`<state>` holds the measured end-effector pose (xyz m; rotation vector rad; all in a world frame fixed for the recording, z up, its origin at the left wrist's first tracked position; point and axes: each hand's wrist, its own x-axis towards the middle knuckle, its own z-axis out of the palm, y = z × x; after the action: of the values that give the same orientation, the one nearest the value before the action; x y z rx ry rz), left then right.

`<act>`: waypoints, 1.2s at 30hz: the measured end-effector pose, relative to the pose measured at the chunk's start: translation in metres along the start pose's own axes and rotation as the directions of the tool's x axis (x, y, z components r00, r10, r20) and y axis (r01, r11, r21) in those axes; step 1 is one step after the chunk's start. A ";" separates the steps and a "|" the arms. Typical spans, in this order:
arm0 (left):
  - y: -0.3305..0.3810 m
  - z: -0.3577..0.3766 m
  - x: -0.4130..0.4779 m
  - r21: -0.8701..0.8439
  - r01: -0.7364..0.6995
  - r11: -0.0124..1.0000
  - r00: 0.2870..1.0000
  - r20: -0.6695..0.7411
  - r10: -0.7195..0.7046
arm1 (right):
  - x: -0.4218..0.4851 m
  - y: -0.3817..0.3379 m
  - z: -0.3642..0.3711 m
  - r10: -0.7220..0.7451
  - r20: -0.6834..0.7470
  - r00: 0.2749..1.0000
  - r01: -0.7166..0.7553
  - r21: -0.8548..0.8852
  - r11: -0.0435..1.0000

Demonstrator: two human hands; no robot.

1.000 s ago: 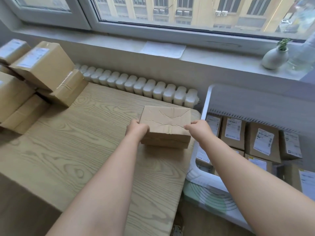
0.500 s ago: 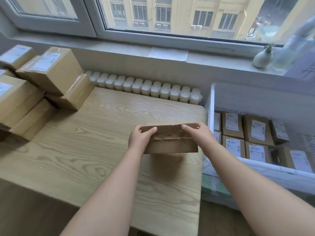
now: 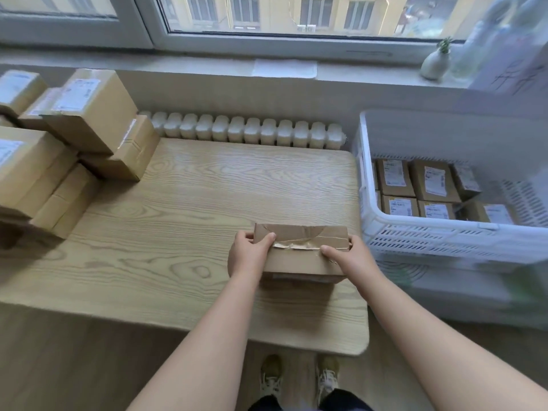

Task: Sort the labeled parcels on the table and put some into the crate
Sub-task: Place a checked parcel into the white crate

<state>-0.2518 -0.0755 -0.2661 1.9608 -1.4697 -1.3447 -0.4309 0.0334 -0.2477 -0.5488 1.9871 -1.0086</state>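
Observation:
A brown cardboard parcel (image 3: pixel 301 256) with a taped, creased face is held over the right part of the wooden table (image 3: pixel 184 209), tilted toward me. My left hand (image 3: pixel 247 256) grips its left end, thumb on the taped face. My right hand (image 3: pixel 345 256) grips its right end the same way. No label shows on the parcel's visible faces. A white slotted crate (image 3: pixel 439 238) stands to the right of the table, with several labeled parcels (image 3: pixel 430 185) lying flat inside.
A pile of labeled cardboard parcels (image 3: pixel 68 137) fills the table's left side. A white radiator (image 3: pixel 249 132) runs behind the table under the windowsill, where a small vase (image 3: pixel 436 62) and a paper sheet (image 3: pixel 284 68) sit. My shoes (image 3: pixel 299 378) show below the table's front edge.
Both hands have lifted the parcel off the table, turned it so the taped side faces up, and drawn it toward me. The camera view has tilted downward.

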 end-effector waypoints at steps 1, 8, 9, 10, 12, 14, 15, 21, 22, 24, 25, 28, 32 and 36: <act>-0.003 0.002 -0.005 -0.021 -0.002 1.000 1.000 -0.007 0.002 | -0.003 0.004 -0.002 0.012 0.008 1.000 -0.012 -0.015 1.000; -0.012 0.012 -0.008 -0.165 -0.042 0.985 0.985 0.156 0.068 | -0.006 0.027 -0.013 0.107 0.017 0.994 -0.102 -0.189 0.977; -0.009 0.012 -0.007 -0.119 -0.047 0.992 0.984 0.167 0.067 | -0.004 0.029 -0.015 0.121 0.038 0.992 -0.110 -0.220 0.969; -0.004 0.012 -0.007 -0.057 -0.046 0.997 0.986 0.159 0.055 | -0.003 0.028 -0.018 0.123 0.051 0.991 -0.106 -0.262 0.959; 0.005 0.014 -0.006 0.024 -0.034 0.999 0.994 0.102 0.032 | -0.001 0.024 -0.019 0.096 0.049 0.994 -0.074 -0.333 0.940; 0.010 0.019 -0.006 0.012 -0.006 1.000 0.999 0.053 0.005 | 0.000 0.019 -0.018 0.056 0.079 0.995 -0.025 -0.349 0.937; 0.012 0.022 -0.007 -0.010 0.005 1.000 0.999 0.039 -0.004 | 0.000 0.016 -0.017 0.051 0.102 0.994 -0.012 -0.360 0.933; 0.003 0.035 -0.021 -0.136 0.030 0.990 0.986 0.164 -0.007 | -0.006 0.017 -0.006 0.088 0.235 0.968 0.023 -0.432 0.902; -0.001 0.037 -0.025 -0.177 0.034 0.984 0.979 0.205 0.003 | -0.007 0.018 -0.004 0.084 0.247 0.965 0.021 -0.391 0.920; -0.008 0.040 -0.034 -0.253 0.032 0.967 0.962 0.270 0.038 | -0.006 0.019 0.000 0.085 0.240 0.967 -0.008 -0.304 0.953; -0.012 0.042 -0.037 -0.280 0.026 0.960 0.956 0.289 0.058 | -0.005 0.020 0.002 0.086 0.223 0.971 -0.023 -0.271 0.962; -0.021 0.045 -0.041 -0.295 -0.005 0.956 0.951 0.293 0.095 | -0.001 0.023 0.007 0.088 0.195 0.977 -0.038 -0.246 0.969; -0.022 0.049 -0.041 -0.254 -0.070 0.965 0.952 0.271 0.141 | 0.000 0.029 0.008 0.040 0.189 0.981 0.016 -0.289 0.957; -0.026 0.053 -0.040 -0.242 -0.096 0.966 0.955 0.250 0.158 | 0.001 0.033 0.008 0.005 0.171 0.985 0.057 -0.355 0.933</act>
<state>-0.2820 -0.0169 -0.2921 1.5623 -1.4537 -1.6871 -0.4254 0.0484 -0.2781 -0.8331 2.0228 -0.5884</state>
